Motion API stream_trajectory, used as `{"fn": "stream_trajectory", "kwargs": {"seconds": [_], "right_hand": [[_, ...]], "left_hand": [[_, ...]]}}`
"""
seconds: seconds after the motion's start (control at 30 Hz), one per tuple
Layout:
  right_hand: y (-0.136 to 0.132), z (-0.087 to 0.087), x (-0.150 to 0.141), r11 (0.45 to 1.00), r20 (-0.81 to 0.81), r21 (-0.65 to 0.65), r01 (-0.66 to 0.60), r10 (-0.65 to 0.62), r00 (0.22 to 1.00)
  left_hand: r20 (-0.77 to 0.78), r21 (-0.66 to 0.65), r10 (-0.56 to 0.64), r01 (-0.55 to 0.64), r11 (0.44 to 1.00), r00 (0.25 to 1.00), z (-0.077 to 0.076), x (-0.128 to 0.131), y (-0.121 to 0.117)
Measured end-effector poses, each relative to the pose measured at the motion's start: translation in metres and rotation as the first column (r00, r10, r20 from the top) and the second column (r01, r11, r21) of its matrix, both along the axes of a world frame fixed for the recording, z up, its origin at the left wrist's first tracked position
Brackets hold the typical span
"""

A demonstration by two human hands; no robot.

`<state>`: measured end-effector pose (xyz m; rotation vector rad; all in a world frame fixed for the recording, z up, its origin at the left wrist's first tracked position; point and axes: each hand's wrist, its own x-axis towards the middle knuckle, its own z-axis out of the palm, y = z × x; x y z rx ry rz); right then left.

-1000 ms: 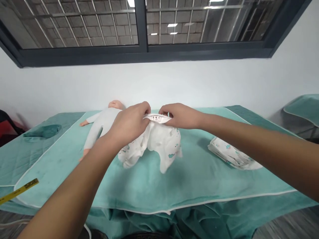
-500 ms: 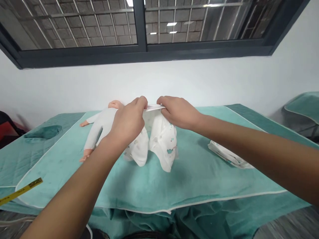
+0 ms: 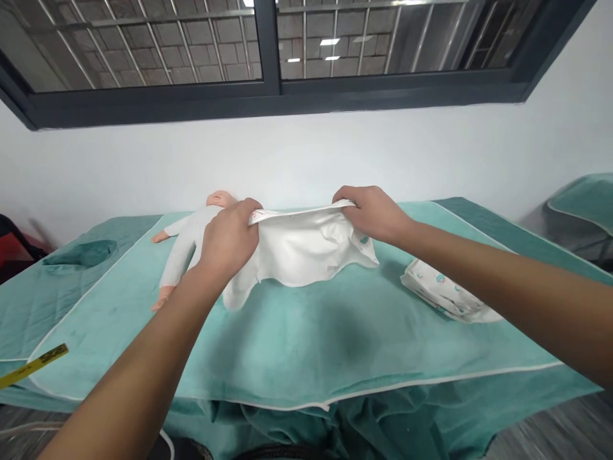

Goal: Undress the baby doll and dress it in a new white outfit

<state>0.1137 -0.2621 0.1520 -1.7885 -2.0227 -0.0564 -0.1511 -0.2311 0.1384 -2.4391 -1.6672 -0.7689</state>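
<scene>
Head view: a thin white cloth garment with small green printed patches (image 3: 301, 249) hangs between two bare hands above a mint-green plush blanket (image 3: 297, 358).

Its long axis runs left to right, the gathered upper edge spanning straight from hand to hand, with the loose part falling toward the near side; whether the lowest corner touches the blanket, I cannot tell. The left hand (image 3: 230, 235) has its fingers closed on the left end of that edge, and the right hand (image 3: 371, 214) pinches the right end between thumb and curled fingers, the hands well apart. A doll in a pale grey-white bodysuit (image 3: 184, 252) lies left, nearer the left hand; a folded white printed cloth (image 3: 443, 287) lies right, partly behind the right forearm.
</scene>
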Motion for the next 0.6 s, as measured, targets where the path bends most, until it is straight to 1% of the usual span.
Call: {"fn": "stream_trajectory", "kwargs": {"seconds": [0.07, 0.13, 0.2, 0.27, 0.33, 0.4, 0.43, 0.47, 0.5, 0.53, 0.57, 0.6], "right_hand": [[-0.001, 0.001, 0.003, 0.998, -0.01, -0.057, 0.04, -0.04, 0.999], [0.0, 0.001, 0.01, 0.981, 0.058, -0.171, 0.091, -0.082, 0.995], [0.001, -0.001, 0.02, 0.942, 0.153, -0.31, 0.126, -0.081, 0.985], [0.003, -0.003, 0.031, 0.894, 0.226, -0.43, 0.126, -0.029, 0.974], [0.005, -0.003, 0.041, 0.835, 0.26, -0.539, 0.109, 0.041, 0.965], [0.007, -0.002, 0.049, 0.751, 0.247, -0.656, 0.08, 0.114, 0.962], [0.008, -0.002, 0.051, 0.702, 0.231, -0.709, 0.068, 0.141, 0.963], [0.01, -0.002, 0.053, 0.654, 0.217, -0.754, 0.061, 0.16, 0.963], [0.013, -0.004, 0.054, 0.615, 0.21, -0.786, 0.063, 0.17, 0.963], [0.016, -0.007, 0.054, 0.597, 0.217, -0.799, 0.074, 0.17, 0.961], [0.019, -0.013, 0.053, 0.615, 0.242, -0.782, 0.1, 0.152, 0.958], [0.022, -0.019, 0.051, 0.663, 0.282, -0.736, 0.139, 0.114, 0.952]], "left_hand": [[-0.017, -0.03, 0.035, -0.036, 0.999, 0.999, -0.001, -0.003, 0.002], [-0.086, -0.088, 0.077, -0.085, 0.993, 0.993, -0.005, -0.007, 0.004], [-0.157, -0.165, 0.105, -0.131, 0.978, 0.982, -0.01, -0.011, 0.005], [-0.198, -0.273, 0.123, -0.175, 0.946, 0.972, -0.012, -0.014, 0.004], [-0.221, -0.421, 0.112, -0.198, 0.885, 0.969, -0.01, -0.014, 0.001], [-0.225, -0.562, 0.04, -0.163, 0.811, 0.974, -0.005, -0.015, 0.001], [-0.225, -0.606, -0.003, -0.137, 0.784, 0.974, -0.003, -0.016, 0.002], [-0.226, -0.63, -0.041, -0.113, 0.768, 0.973, -0.003, -0.016, 0.005], [-0.227, -0.637, -0.07, -0.094, 0.765, 0.971, -0.004, -0.016, 0.008], [-0.232, -0.633, -0.082, -0.086, 0.77, 0.969, -0.007, -0.016, 0.013], [-0.243, -0.616, -0.07, -0.098, 0.782, 0.967, -0.013, -0.015, 0.017], [-0.256, -0.585, -0.046, -0.117, 0.802, 0.966, -0.021, -0.013, 0.022]]}}
